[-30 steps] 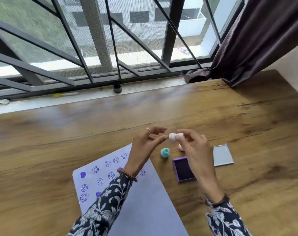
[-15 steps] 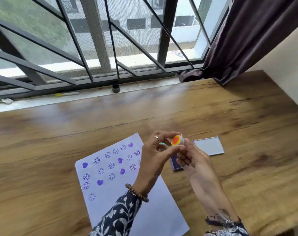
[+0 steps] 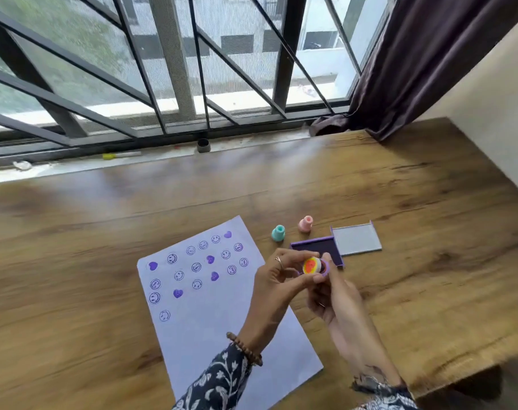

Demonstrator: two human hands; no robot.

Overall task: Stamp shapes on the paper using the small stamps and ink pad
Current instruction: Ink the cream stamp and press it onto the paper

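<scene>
A white paper sheet (image 3: 222, 315) lies on the wooden table, covered in its upper part with several purple smiley and heart prints. Both hands hold one small white stamp (image 3: 313, 266) with an orange-yellow top and a purple rim, raised above the table. My left hand (image 3: 281, 279) pinches it from the left and my right hand (image 3: 331, 294) from the right. Behind the hands sits the open purple ink pad (image 3: 316, 250), partly hidden, with its grey lid (image 3: 356, 239) folded out to the right. A teal stamp (image 3: 278, 233) and a pink stamp (image 3: 305, 224) stand beyond the pad.
The table (image 3: 429, 261) ends at a window sill with metal bars at the back. A dark curtain (image 3: 414, 69) hangs at the back right beside a wall. A small dark cap (image 3: 203, 145) and a yellow-capped marker (image 3: 120, 155) lie on the sill.
The stamp has been turned so its orange-yellow top faces me. The view has shifted, and the teal and pink stamps now show beyond the hands.
</scene>
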